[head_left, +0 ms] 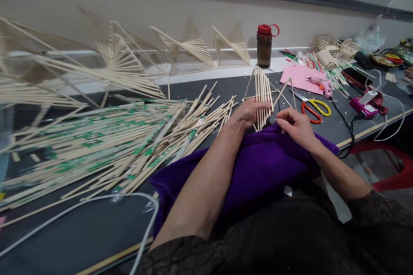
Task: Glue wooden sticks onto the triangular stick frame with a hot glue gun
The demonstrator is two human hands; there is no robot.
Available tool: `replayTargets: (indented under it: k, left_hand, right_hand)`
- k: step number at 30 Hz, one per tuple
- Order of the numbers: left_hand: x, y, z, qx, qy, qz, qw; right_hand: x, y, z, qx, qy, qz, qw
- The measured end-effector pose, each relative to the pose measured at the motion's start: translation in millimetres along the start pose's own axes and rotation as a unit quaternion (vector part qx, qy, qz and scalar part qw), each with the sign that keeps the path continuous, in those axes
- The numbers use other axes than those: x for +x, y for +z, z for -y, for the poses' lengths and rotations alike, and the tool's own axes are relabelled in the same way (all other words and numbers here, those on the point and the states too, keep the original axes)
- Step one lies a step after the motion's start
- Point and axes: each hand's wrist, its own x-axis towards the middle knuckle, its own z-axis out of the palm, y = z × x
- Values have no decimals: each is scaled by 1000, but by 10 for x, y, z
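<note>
My left hand [248,114] grips a small frame of wooden sticks [262,88], its thumb lying across several sticks set side by side in a fan. Just right of the frame, my right hand [297,126] is closed in a pinch; whatever lies between its fingertips is too small to make out. A few thin sticks [284,91] stand at angles beside the frame, near the right fingertips. Purple cloth [267,159] covers the table edge and lap under both hands. Scissors [311,111] with one red and one yellow handle lie right of my right hand.
Loose and wrapped chopsticks [129,142] spread across the left of the table. Fan-shaped stick structures [190,49] line the wall. Also there are a red-lidded bottle [264,47], a pink glue gun [322,85], a phone [356,78], a purple box with cables [364,107] and a red stool [390,159].
</note>
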Motion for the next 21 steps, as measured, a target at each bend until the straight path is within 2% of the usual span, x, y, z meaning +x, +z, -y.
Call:
replayTargets:
  k: [3,7,17,21]
  left_hand:
    - [10,-6,12,2,3,-5,1000]
    - [19,-8,26,-5,14,5,1000]
    - [52,11,38,-20,24,18,999]
    - [55,14,37,-16,23,15,1000]
  right_hand:
    - [148,75,-66,50,43,-22,998]
    - [225,119,-145,77,78,-23,994]
    - [255,122,-141,114,113,-14,987]
    - [263,131,-159,113,105,-12,988]
